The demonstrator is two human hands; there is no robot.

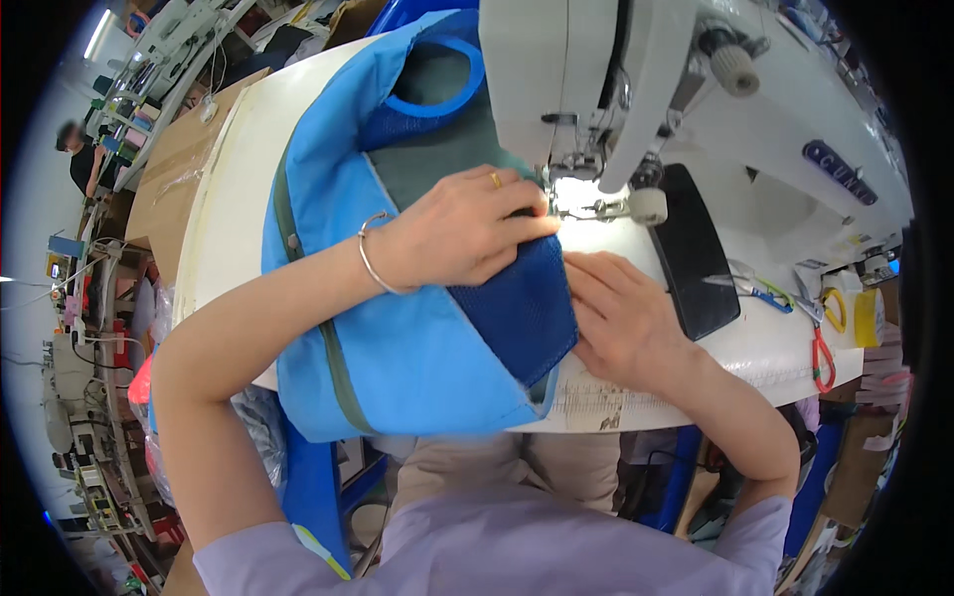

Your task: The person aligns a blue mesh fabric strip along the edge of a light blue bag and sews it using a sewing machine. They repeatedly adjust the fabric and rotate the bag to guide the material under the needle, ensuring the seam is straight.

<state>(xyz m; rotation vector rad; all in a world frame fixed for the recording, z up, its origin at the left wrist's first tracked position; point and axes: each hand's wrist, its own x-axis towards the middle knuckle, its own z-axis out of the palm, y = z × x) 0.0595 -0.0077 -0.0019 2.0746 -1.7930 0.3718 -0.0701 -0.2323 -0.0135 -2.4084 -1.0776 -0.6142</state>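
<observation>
Under the white sewing machine's lit presser foot [566, 184] is a light blue fabric piece [388, 348] with a grey-green panel [417, 169], a blue-trimmed oval opening and a dark blue mesh panel [517, 308]. My left hand [467, 223], with a ring and bracelet, has bent fingers pressed on the mesh's upper edge just before the foot, gripping the fabric. My right hand [626, 323] grips the mesh panel's right edge below the needle area, its fingertips partly hidden.
A black pad [696, 308], scissors [823, 358] and a yellow tape roll [868, 318] lie on the right of the white worktable [229, 228]. Cardboard [169, 189] edges the left side. A person in black [84, 159] stands near other machines far left. Blue bins show below the table.
</observation>
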